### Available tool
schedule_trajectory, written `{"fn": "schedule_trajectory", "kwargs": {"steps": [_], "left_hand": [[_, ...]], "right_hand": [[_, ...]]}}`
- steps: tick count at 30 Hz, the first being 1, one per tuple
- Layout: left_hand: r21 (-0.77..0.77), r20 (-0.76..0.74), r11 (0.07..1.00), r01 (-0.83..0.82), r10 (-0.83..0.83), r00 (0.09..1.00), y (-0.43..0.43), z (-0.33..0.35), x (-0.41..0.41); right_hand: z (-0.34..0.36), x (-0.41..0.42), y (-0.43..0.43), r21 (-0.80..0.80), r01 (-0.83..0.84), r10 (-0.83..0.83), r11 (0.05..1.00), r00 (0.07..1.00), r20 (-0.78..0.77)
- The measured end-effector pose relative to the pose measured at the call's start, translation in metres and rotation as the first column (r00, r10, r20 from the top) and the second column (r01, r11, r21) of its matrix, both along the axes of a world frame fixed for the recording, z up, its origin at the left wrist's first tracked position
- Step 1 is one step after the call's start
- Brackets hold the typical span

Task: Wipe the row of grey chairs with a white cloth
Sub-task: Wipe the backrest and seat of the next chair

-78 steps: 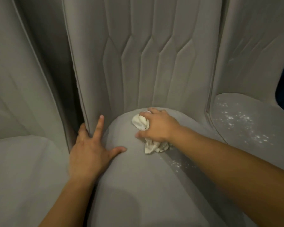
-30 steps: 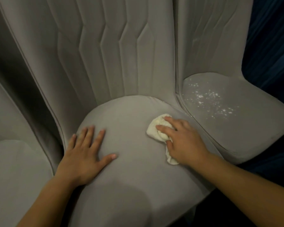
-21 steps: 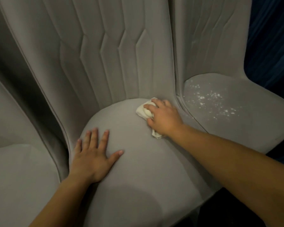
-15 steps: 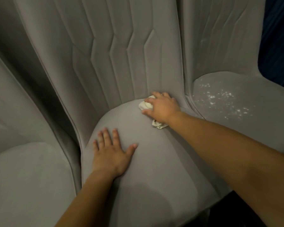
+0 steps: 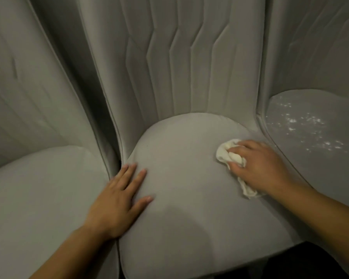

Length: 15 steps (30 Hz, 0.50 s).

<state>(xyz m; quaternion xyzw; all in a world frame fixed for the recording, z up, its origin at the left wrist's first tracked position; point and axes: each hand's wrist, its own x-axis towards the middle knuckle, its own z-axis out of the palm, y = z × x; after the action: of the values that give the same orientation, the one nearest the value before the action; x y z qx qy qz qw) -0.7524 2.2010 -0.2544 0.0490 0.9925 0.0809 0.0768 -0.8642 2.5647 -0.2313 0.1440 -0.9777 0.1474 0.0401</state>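
Three grey upholstered chairs stand side by side. The middle chair's seat (image 5: 189,178) fills the centre, with its ribbed backrest (image 5: 179,63) behind. My right hand (image 5: 260,168) presses a crumpled white cloth (image 5: 227,152) onto the right side of that seat, fingers curled over it. My left hand (image 5: 119,198) lies flat with fingers spread on the seat's left edge. The right chair's seat (image 5: 314,158) carries scattered white specks (image 5: 302,125). The left chair's seat (image 5: 40,198) looks plain.
A dark narrow gap (image 5: 101,121) runs between the left and middle chair backs. Dark floor (image 5: 290,264) shows under the front right of the middle seat.
My right hand has drawn the cloth from the back of the seat, near the backrest, forward to the right side. The view has shifted to the left. My left hand stays flat on the seat.
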Motion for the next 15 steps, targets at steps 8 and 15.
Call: {"fn": "schedule_trajectory", "kwargs": {"steps": [8, 15], "left_hand": [[-0.003, -0.055, 0.914, -0.405, 0.404, 0.913, -0.035, -0.001, 0.027], [-0.028, -0.021, 0.881, -0.473, 0.472, 0.881, -0.037, -0.007, 0.025]], "right_hand": [[-0.006, -0.013, -0.065, -0.284, -0.118, 0.081, 0.951, 0.987, -0.139], [-0.003, -0.048, -0.199, -0.22, -0.276, 0.272, 0.936, 0.961, -0.05]]}}
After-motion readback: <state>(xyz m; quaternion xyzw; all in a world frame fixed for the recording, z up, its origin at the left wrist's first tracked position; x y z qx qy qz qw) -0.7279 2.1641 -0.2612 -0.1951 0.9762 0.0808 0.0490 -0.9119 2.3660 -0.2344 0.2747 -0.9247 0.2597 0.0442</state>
